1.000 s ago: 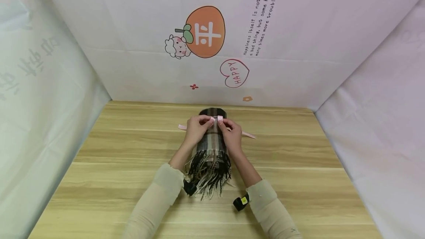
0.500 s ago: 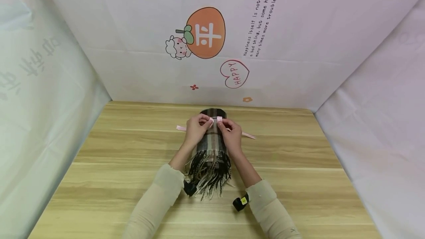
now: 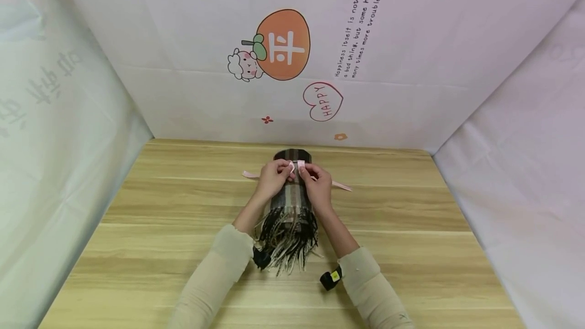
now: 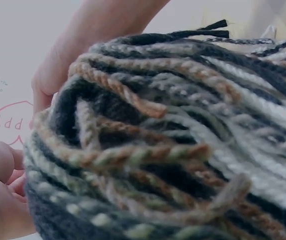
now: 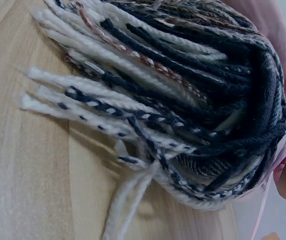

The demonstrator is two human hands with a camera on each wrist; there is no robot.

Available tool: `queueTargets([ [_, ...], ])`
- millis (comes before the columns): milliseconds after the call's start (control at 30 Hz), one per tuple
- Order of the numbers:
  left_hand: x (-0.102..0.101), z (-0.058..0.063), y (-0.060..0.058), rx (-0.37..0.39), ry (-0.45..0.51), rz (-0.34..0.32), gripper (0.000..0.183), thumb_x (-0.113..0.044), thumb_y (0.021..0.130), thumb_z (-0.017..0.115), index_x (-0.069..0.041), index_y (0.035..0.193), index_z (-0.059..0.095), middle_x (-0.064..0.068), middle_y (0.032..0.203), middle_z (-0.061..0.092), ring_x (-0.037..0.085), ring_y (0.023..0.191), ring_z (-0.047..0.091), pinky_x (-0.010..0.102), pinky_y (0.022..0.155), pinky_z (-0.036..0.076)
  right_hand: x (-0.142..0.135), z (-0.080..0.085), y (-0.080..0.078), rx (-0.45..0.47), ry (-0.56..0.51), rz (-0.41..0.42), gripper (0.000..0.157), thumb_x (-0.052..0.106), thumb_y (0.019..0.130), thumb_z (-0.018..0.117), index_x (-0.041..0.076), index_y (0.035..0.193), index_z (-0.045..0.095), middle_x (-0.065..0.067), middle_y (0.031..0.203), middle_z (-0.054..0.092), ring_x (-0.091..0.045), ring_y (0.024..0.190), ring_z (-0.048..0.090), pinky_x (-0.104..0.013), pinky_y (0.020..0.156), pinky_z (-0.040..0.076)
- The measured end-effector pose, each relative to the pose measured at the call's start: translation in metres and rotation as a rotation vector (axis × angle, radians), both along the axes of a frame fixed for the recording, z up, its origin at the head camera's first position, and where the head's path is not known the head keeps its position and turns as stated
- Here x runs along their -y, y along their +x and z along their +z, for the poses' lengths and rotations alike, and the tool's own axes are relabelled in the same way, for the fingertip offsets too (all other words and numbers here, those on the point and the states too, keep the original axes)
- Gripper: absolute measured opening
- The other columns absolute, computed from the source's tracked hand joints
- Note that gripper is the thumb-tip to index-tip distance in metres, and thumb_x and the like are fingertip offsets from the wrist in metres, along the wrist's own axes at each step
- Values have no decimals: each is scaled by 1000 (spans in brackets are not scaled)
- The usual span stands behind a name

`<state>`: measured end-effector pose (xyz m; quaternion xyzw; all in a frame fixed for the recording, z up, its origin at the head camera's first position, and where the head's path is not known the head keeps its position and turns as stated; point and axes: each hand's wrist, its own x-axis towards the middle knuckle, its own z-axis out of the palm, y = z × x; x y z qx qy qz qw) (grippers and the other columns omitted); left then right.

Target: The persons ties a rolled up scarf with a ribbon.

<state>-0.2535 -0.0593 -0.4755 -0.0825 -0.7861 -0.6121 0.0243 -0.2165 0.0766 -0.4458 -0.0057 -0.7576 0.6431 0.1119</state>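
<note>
Scarf, rolled into a thick cylinder, lying lengthwise on the worktop between the two hands. The cloth is plaid, with bands of black, grey, brown and off-white; its far end, just beyond the fingertips, is mostly dark. The near end, toward the wrists, breaks into a long fringe of twisted strands in black, cream, grey and rust-brown, spread loosely between the forearms. Both wrist views show these strands close up, several of two colours plied together. Above the roll, the left hand and the right hand are near each other but apart, each pinching pale pink ribbon between thumb and fingers. A short, flat piece stands up at the right fingertips. One length of ribbon emerges to the left of the left hand, another to the right of the right hand.
</note>
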Motion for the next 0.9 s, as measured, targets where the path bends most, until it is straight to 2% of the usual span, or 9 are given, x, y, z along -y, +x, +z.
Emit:
queueTargets([
  [167, -1, -2, 1, -36, 49, 3, 15, -5, 98, 61, 0, 110, 52, 22, 82, 74, 15, 64, 70, 28, 62, 59, -1, -1, 0, 6, -9, 7, 18, 5, 96, 64, -9, 106, 71, -26, 101, 69, -10, 84, 59, -16, 69, 48],
  [333, -1, -3, 2, -77, 28, -16, 6, -3, 98, 60, -1, 103, 58, 20, 80, 74, 16, 63, 69, 28, 61, 58, -2, -2, -1, -7, -1, 22, 19, 5, 96, 64, -9, 106, 71, -28, 102, 69, -11, 83, 59, -16, 68, 48],
  [400, 0, -3, 3, -76, 7, -11, 9, -4, 98, 60, -1, 107, 60, 19, 82, 74, 21, 66, 71, 29, 62, 58, -2, -3, -1, -15, 5, 25, 18, 5, 96, 64, -10, 105, 71, -28, 102, 70, -10, 82, 59, -16, 67, 47],
  [567, 0, -2, 4, -39, -61, 71, 26, -14, 98, 64, 1, 119, 59, 19, 95, 76, 30, 86, 74, 35, 71, 57, -2, -5, -2, -34, 14, 23, 18, 4, 96, 65, -11, 103, 71, -28, 100, 70, -8, 79, 57, -17, 67, 47],
  [667, 1, -1, 4, -21, -101, 110, 24, -18, 97, 67, 1, 112, 64, 19, 99, 76, 29, 91, 74, 35, 73, 56, -2, -5, -1, -35, 11, 13, 17, 4, 95, 65, -11, 103, 71, -27, 99, 69, -7, 77, 57, -16, 66, 47],
  [767, 1, 0, 4, -24, -117, 127, 19, -19, 96, 67, 0, 101, 66, 18, 96, 76, 28, 85, 74, 30, 66, 53, -2, -4, 0, -38, 13, 9, 17, 4, 95, 65, -10, 102, 71, -27, 98, 69, -8, 78, 57, -16, 66, 46],
  [900, 1, -1, 5, -67, -88, 117, 12, -13, 97, 66, -4, 97, 58, 19, 89, 76, 24, 75, 73, 24, 55, 45, -1, -2, 1, -44, 26, 20, 17, 4, 95, 65, -11, 102, 71, -28, 99, 70, -12, 80, 58, -17, 67, 47],
])
